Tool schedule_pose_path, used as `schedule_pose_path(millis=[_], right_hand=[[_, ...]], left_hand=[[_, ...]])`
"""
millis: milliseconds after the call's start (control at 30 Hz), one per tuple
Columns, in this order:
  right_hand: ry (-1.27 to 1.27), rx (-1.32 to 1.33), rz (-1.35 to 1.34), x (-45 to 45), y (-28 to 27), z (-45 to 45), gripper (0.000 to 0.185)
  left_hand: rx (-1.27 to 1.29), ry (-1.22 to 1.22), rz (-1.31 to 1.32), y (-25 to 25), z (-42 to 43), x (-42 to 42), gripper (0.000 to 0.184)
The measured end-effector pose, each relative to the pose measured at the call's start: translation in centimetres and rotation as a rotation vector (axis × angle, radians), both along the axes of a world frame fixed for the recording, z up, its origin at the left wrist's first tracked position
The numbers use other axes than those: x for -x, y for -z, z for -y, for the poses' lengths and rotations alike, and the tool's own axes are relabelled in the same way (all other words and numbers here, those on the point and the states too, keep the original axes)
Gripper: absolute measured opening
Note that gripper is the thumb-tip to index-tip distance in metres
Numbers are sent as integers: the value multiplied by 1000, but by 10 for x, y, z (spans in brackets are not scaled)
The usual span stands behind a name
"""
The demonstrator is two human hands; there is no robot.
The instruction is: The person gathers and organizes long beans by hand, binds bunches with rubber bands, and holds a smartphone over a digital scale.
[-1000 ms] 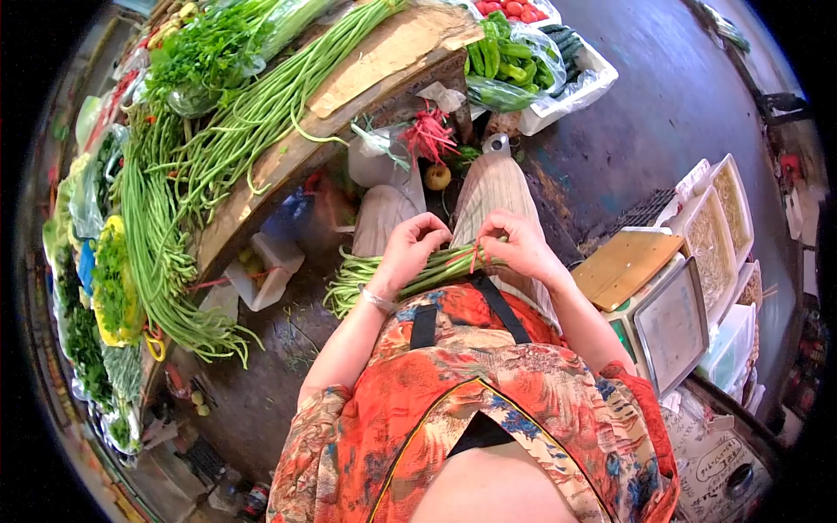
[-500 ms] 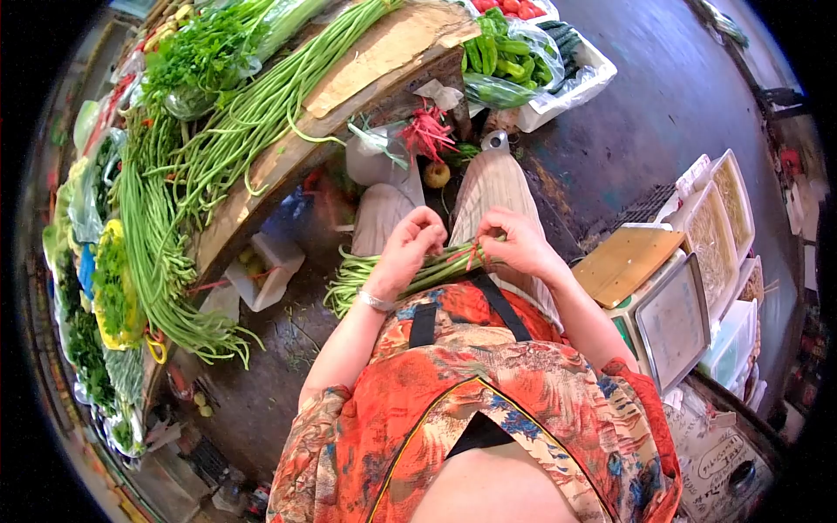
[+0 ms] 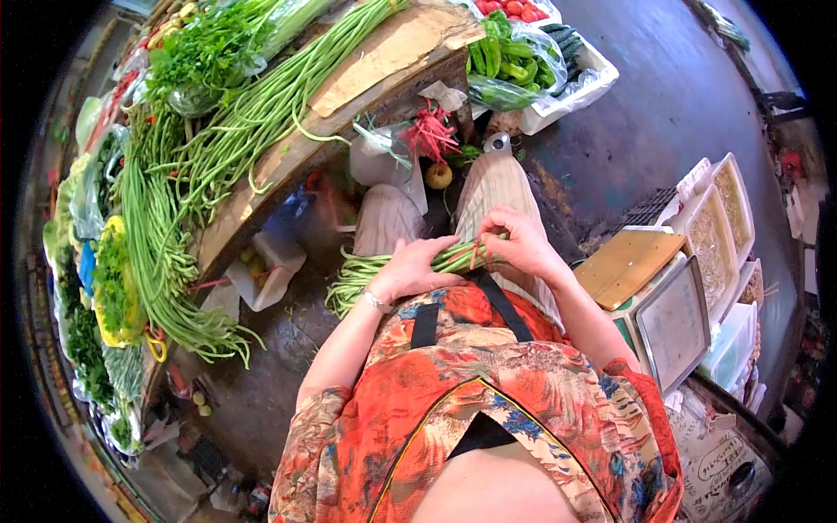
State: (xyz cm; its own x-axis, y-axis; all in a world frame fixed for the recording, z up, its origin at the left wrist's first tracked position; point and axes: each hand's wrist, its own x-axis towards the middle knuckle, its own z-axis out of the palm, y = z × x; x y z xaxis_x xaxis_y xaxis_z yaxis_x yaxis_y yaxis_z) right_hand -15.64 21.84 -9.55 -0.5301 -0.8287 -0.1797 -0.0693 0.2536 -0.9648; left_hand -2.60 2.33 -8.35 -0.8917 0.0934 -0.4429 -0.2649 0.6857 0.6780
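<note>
A bundle of green long beans [image 3: 356, 275] lies across my lap. My left hand [image 3: 413, 270] is closed over the middle of it, with thumb and fingers on either side of the stalks. Around the bundle's right end runs a thin red tie [image 3: 475, 255]. My right hand [image 3: 516, 244] pinches at this tie, fingertips together just above the beans. Part of the bundle is hidden under my left hand.
More long beans [image 3: 253, 113] lie on the wooden stall table [image 3: 384, 65] at the left, beside leafy greens [image 3: 205, 52]. Red ties [image 3: 429, 132] hang at its edge. Green peppers [image 3: 510, 61] stand ahead. A weighing scale [image 3: 671, 318] and plastic bins [image 3: 711, 231] are at my right.
My left hand has lowered from above the bundle and closed over the beans. My right hand stays at the red tie, almost unmoved.
</note>
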Motion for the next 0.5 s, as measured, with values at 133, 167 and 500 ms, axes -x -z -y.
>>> schedule_pose_path(millis=[133,167,500], right_hand=[[246,188,308,5,2,-10,21],[317,208,297,9,1,-16,21],[408,83,481,10,10,-40,15]], left_hand=[[-47,29,42,-1,1,7,61],[-90,-29,38,-5,2,6,56],[-731,-747,-359,-83,84,-48,41]])
